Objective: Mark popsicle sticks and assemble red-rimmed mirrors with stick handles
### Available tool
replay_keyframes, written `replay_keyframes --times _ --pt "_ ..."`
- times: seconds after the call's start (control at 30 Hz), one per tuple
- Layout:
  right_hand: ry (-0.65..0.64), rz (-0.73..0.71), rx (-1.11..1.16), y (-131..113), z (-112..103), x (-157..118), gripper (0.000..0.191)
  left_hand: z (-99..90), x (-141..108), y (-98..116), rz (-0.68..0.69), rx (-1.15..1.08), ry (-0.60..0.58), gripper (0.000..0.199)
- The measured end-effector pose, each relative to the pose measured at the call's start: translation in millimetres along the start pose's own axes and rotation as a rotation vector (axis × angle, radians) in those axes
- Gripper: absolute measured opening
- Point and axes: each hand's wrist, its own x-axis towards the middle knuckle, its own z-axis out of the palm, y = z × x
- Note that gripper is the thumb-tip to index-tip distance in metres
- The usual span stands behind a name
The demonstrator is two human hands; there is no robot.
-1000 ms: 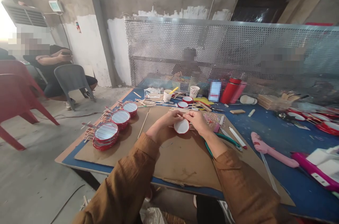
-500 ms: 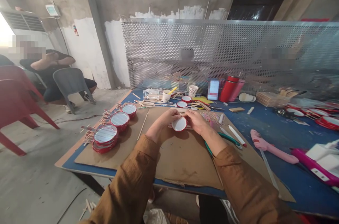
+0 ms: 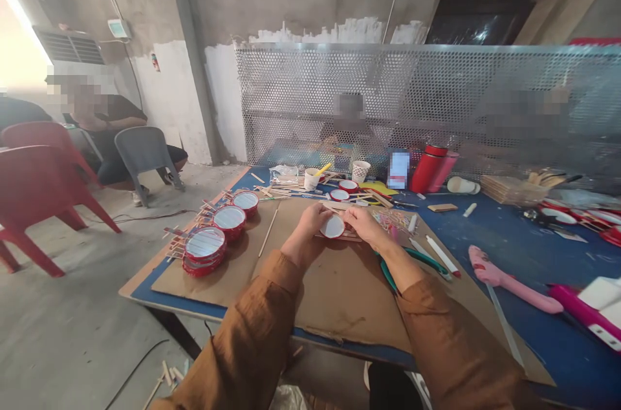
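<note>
My left hand (image 3: 312,224) and my right hand (image 3: 363,226) pinch the top edge of a small red-rimmed round drum-like piece (image 3: 332,227) from both sides. Its white face is turned up toward me, just over the cardboard sheet (image 3: 339,306). Fingers hide part of its rim. Thin wooden strips show close behind it. On the left of the cardboard stand larger red-rimmed pieces, such as the striped-face one (image 3: 205,244), with stick ends poking out. A single thin stick (image 3: 269,232) lies left of my left hand.
Near my right forearm lie teal-handled pliers (image 3: 422,255), a white marker (image 3: 442,256) and a pink hot glue gun (image 3: 509,284). Paper cups (image 3: 312,179), a phone (image 3: 398,169) and a red bottle (image 3: 427,167) stand before a perforated metal screen (image 3: 301,86). A person sits at left.
The view has shifted, so the whole scene sits further right and slightly lower. Both hands stay on the small round piece, with only slight finger movement.
</note>
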Motion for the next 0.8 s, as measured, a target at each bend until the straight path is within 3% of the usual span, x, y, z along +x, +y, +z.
replay_keyframes --times 0.3,0.53,0.8 --pt "-0.031 0.044 -0.042 0.5 -17.5 -5.3 0.031 -1.5 -0.5 0.0 -0.133 -0.110 0.115 0.015" --pt "0.037 0.082 0.259 -1.8 0.7 -3.1 0.037 -7.7 -4.2 2.8 -0.076 -0.334 -0.122 0.022" --pt "0.123 -0.020 0.498 -11.8 4.8 -3.5 0.040 -10.9 -1.4 1.7 -0.073 -0.208 -0.077 0.016"
